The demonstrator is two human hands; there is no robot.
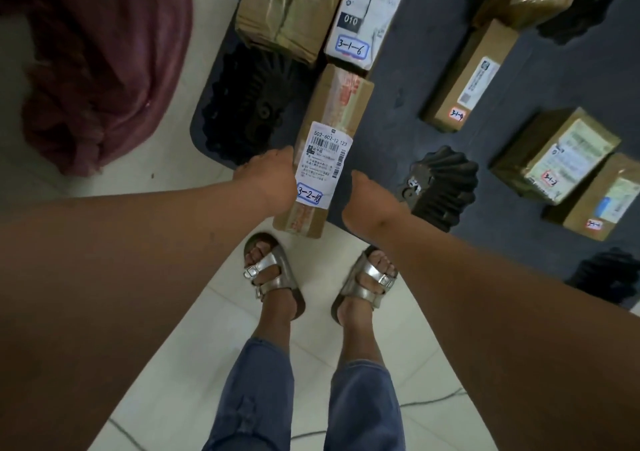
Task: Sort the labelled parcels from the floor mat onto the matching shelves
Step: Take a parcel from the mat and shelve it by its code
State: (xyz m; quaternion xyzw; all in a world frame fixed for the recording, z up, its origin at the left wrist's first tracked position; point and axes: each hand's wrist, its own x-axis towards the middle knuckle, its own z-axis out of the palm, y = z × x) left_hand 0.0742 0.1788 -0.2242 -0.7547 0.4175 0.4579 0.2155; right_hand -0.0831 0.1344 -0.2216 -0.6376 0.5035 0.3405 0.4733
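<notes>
A dark red cloth heap (104,80) is seen at the far left on the tiled floor (194,329), off the floor mat (398,111). At the mat's left edge a black ribbed bag (249,104) lies beside a taped brown parcel (287,10). Next to these, a white parcel marked 3-1-6 (367,14) rests on the mat.

The long box marked 3-2-10 (329,145) is held at its near end, over the mat's edge. The left hand (270,180) is pressed to its left side and the right hand (367,197) to its right side; the fingers are hidden under the box, so the exact grip cannot be told, though it appears clasped from both sides.

Further right, a second black bag (440,187) and several labelled boxes, among them a narrow box (467,76), are left on the mat.

No shelves are in view. Sorting is judged to be well short of done: one box is in hand and many are yet to be shelved.
</notes>
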